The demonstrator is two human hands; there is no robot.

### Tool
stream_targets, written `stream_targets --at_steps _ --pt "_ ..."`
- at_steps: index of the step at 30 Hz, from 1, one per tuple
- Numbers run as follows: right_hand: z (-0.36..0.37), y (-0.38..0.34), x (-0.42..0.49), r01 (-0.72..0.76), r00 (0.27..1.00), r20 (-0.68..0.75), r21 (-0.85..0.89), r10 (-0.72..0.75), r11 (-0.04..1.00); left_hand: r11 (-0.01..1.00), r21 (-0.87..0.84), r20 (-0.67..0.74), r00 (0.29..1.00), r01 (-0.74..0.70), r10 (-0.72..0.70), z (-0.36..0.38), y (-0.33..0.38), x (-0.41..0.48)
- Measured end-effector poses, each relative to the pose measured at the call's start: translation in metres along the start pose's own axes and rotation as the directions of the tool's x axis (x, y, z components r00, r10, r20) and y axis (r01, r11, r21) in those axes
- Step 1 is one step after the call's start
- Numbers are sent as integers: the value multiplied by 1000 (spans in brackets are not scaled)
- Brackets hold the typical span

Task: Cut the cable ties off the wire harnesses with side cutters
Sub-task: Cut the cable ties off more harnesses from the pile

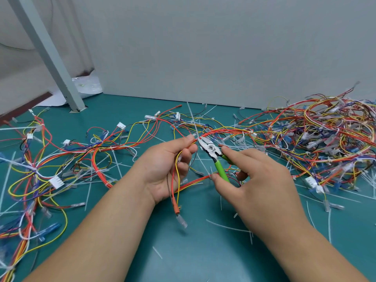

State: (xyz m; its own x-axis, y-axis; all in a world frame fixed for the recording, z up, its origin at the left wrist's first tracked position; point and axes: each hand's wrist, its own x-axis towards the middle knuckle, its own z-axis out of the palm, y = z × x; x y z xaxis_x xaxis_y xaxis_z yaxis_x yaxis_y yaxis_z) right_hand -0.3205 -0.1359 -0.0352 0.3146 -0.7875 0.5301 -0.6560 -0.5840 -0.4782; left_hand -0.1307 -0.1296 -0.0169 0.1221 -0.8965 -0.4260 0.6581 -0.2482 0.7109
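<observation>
Green-handled side cutters (212, 152), gripped in right hand (260, 180), fingers curled round handles; tips at cable tie (195, 133), 1 o'clock of left hand (165, 165) pinching red-yellow wire harness (221, 130).

Bare left hand (164, 169) at 9 o'clock of bare right hand (260, 180); both forearms (114, 231) bare down to frame edge, 6 o'clock side.

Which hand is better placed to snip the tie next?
The right hand: it holds the side cutters, tips at the cable tie, while the left hand pinches the wire harness steady.
</observation>
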Motion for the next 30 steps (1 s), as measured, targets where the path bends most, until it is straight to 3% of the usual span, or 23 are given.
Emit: stream_targets --at_steps 26,28,30 --pt "-3 3 4 -26 997 68 65 22 998 1000 15 43 999 -1 0 -1 -1 1" --pt "-4 4 4 -64 996 74 112 56 992 1000 18 34 999 -12 12 -1 -1 0" --pt "-3 4 6 -201 979 96 322 180 925 999 14 21 999 -37 37 -1 -1 -1"
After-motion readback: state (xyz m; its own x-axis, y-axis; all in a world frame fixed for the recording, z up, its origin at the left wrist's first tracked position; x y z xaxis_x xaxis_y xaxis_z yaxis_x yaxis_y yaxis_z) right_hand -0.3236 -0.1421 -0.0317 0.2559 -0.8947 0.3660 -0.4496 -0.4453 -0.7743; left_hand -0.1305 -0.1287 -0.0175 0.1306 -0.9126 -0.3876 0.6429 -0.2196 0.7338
